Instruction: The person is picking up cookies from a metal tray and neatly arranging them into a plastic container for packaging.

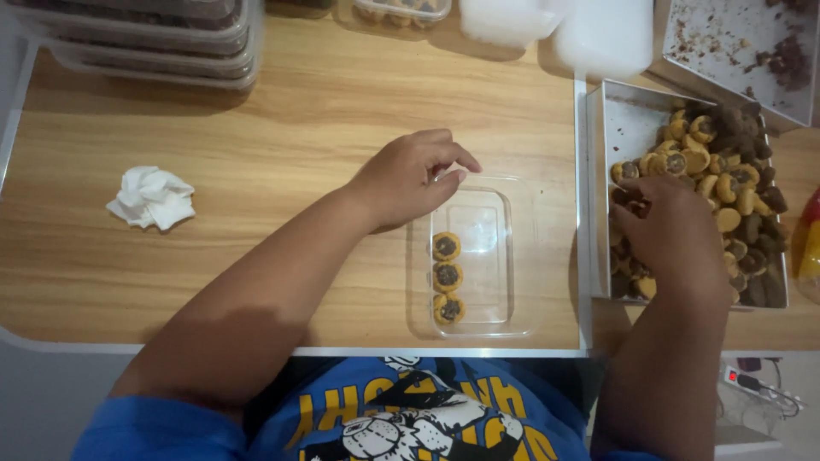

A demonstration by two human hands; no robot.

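Clear tub [483, 256] on the worktop [282, 145] — three tarts [447, 275] in a column along its left wall. My left hand [408, 177] rests on the tub's far left corner, grip pinched on the rim. My right hand [675, 235] lies in the tray [628, 128] of heaped tarts — its grip I cannot tell. Crumpled tissue [152, 197] well to the left.

Stacked lidded containers [154, 38]: cut off by the top edge; contents blurred. Second baking tray [743, 47]: cropped at the top right corner. Red and yellow object [810, 243]: cut by the right edge, kind not determinable. Right hand [670, 235]: fingertips hidden among the cookies [726, 183]; anything grasped is concealed.
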